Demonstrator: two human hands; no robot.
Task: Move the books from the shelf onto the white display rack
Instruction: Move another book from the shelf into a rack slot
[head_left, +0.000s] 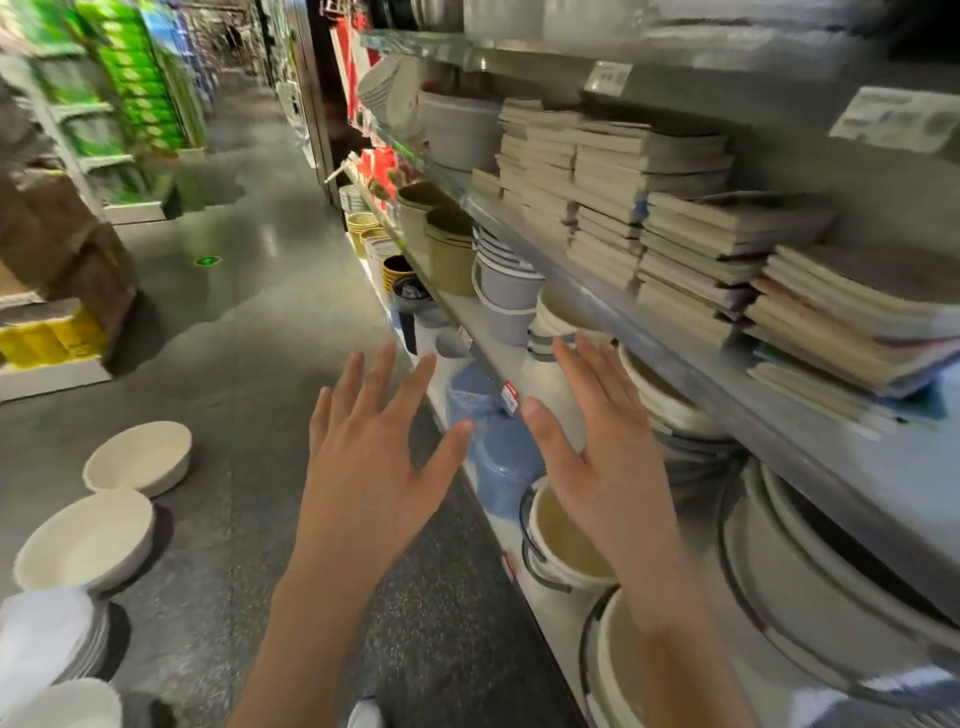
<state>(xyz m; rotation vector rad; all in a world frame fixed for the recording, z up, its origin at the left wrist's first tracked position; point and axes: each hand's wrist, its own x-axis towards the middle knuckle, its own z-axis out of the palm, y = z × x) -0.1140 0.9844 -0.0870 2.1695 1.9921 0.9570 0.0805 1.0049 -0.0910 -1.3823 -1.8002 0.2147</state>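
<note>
Empty hands before the grey metal shelf (649, 332)

Left hand (363, 467) and right hand (608, 467) hover, fingers spread, below stacked pale paperback books (691, 244).

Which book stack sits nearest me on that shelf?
Follow the grey metal shelf on the right, above the stacked basins. The nearest book stack is rightmost at the frame edge. Unlike its cream neighbours, it is fanned untidily, with coloured covers showing.
</note>
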